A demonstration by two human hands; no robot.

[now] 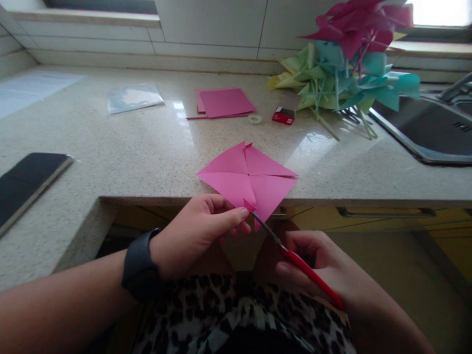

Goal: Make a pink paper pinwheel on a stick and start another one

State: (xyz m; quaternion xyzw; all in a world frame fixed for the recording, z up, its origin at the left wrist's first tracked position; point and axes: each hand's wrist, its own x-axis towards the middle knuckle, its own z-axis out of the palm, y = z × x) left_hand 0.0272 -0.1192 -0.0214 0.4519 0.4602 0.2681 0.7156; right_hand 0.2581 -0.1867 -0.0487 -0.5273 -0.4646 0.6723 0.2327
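Note:
A pink square of paper (228, 172), slit from its corners toward a small dark dot at the middle, lies partly over the counter's front edge. My left hand (210, 216) pinches its near corner between thumb and fingers. In my right hand (313, 265) is a pair of scissors (306, 270) with red handles. Their metal blades point up and left and touch the paper's near corner, close to my left thumb. The blades look nearly closed there, though the tips are partly hidden by paper.
Pink sheets (226, 102), a tape roll (254, 119) and a small red box (283, 115) lie farther back. Paper pinwheels (342, 73) stand in a bunch beside the sink (424, 128). A clear packet (134, 97) and a dark phone-like slab (31, 182) lie left.

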